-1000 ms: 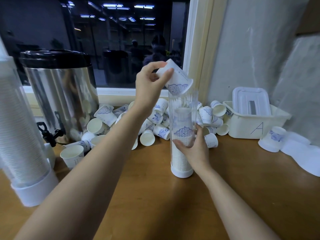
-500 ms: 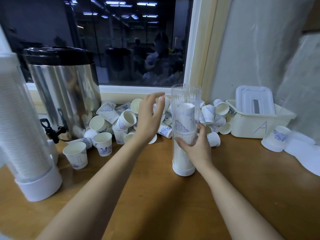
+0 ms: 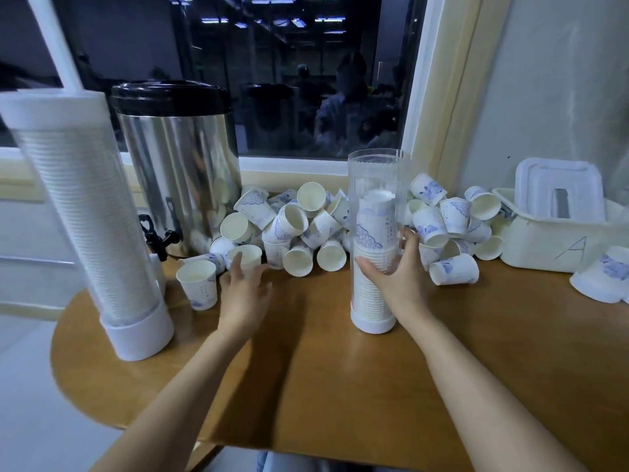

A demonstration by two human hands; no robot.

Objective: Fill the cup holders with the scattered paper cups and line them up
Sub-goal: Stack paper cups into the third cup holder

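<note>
A clear cup holder (image 3: 374,185) with a white base stands upright mid-table, partly filled with stacked blue-patterned paper cups. My right hand (image 3: 396,277) grips its lower middle. My left hand (image 3: 243,287) is open with spread fingers, its fingertips touching an upright paper cup (image 3: 245,256) at the front of the pile. A heap of scattered paper cups (image 3: 299,226) lies under the window, more cups (image 3: 449,219) spilling to the right of the holder. Another upright cup (image 3: 199,282) stands left of my left hand. A second holder (image 3: 92,219), full of cups, stands at far left.
A steel urn (image 3: 180,168) with a black lid and tap stands behind the full holder. A cream bin (image 3: 558,243) marked "A" with a white lid sits at right, overturned cups (image 3: 602,277) beside it. The round wooden table's (image 3: 306,386) edge curves close to me.
My left hand dropped the cup into the clear holder, then came down and leftward to the cups at the pile's front. My right hand stayed on the holder.
</note>
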